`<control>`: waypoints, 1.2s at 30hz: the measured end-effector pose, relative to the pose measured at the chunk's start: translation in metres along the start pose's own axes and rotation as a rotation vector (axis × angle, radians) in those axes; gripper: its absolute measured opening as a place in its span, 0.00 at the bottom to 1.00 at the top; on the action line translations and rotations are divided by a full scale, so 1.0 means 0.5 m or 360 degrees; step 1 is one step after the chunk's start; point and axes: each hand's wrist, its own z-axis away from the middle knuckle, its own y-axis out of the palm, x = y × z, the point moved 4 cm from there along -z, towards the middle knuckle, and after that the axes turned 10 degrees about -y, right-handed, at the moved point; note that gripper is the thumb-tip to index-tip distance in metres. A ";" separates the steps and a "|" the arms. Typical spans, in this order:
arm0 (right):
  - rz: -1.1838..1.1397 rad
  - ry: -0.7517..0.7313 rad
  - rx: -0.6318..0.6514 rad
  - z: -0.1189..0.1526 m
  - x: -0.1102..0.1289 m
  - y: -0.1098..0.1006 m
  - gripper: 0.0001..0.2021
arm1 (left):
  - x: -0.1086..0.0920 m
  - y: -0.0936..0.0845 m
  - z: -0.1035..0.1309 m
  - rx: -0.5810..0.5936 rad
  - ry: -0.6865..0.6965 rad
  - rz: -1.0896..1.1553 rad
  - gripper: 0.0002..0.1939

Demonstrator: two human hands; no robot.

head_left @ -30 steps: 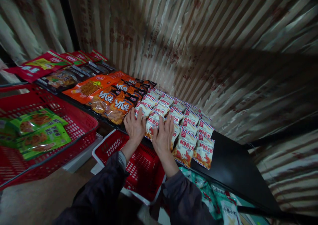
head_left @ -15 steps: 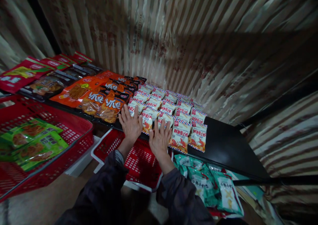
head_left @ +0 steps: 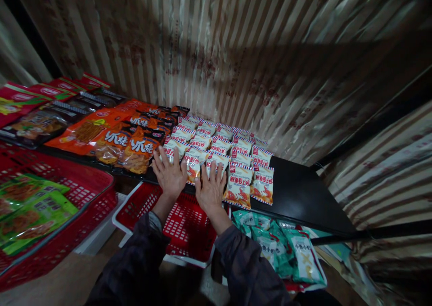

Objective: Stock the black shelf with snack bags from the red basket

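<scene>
Rows of small white snack packets (head_left: 238, 185) with red lettering and striped edges lie on a black shelf (head_left: 300, 193). My left hand (head_left: 169, 173) rests with spread fingers on the front-row packet at the left end. Two packets to the right, my right hand (head_left: 211, 189) lies flat over another front-row packet (head_left: 217, 159), its fingers apart. Between the hands a packet (head_left: 192, 164) shows uncovered. Left of my left hand are orange and black snack bags (head_left: 138, 148). Neither hand is wrapped around anything.
Below my hands sits a red basket (head_left: 189, 225) with a white rim. Another red basket (head_left: 97, 189) at the left holds green packets (head_left: 37, 216). Teal packets (head_left: 270, 243) fill a container at lower right. Dark packs (head_left: 43, 121) and red bags lie far left. Striped sheeting hangs behind.
The view has shifted slightly, so the shelf and baskets appear further left. Both hands stay on the front row of white packets, with little change in pose.
</scene>
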 end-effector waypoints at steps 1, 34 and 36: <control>-0.0003 -0.0009 0.0000 0.000 -0.001 0.002 0.26 | 0.000 0.001 0.000 0.0000 -0.0002 0.0004 0.29; 0.0350 0.0203 -0.0377 0.155 -0.209 -0.098 0.26 | -0.210 0.016 0.255 0.0495 0.1067 0.0295 0.29; 0.0356 0.0209 -0.0354 0.149 -0.212 -0.099 0.25 | -0.211 0.029 0.263 0.0561 0.1118 0.0315 0.29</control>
